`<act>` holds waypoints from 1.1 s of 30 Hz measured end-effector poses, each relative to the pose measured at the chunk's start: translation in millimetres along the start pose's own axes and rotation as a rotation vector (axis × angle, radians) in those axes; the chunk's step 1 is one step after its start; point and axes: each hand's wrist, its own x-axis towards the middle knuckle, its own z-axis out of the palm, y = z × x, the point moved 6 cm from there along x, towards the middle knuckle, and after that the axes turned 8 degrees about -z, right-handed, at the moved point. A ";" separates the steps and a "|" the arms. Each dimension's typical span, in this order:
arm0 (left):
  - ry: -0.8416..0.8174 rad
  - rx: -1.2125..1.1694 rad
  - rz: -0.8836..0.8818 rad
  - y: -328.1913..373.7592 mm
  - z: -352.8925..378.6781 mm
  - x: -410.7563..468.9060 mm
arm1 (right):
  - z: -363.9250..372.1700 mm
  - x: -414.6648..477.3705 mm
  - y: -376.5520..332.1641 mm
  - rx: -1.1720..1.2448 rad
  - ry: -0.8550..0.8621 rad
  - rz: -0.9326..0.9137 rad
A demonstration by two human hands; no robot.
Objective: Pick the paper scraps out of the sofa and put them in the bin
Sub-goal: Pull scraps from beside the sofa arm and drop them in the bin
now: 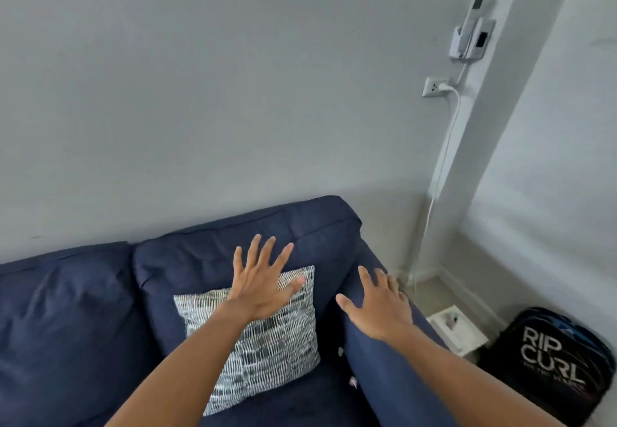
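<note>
A navy blue sofa fills the lower half of the head view. Two small white paper scraps lie in the gap between the seat and the right armrest, one scrap lower and another scrap higher. My left hand is spread open over the top of a patterned grey-and-white cushion. My right hand hovers open over the right armrest, fingers apart. Neither hand holds anything. No bin is in view.
A black bag printed with RIP CURL stands on the floor to the right of the sofa, next to a white box. A white cable hangs from a wall socket in the corner.
</note>
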 end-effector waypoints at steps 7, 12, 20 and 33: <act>-0.171 -0.052 0.080 20.9 152.5 3.1 | 132.6 13.3 44.3 0.033 -0.139 0.082; -0.240 -0.086 0.107 35.1 249.6 -5.8 | 217.5 8.4 69.1 0.074 -0.233 0.119; -0.289 -0.146 0.139 55.2 361.8 -4.3 | 334.5 10.9 95.9 0.343 -0.144 0.262; -0.314 -0.187 0.143 98.5 507.6 51.4 | 456.7 42.4 146.9 0.689 0.209 0.614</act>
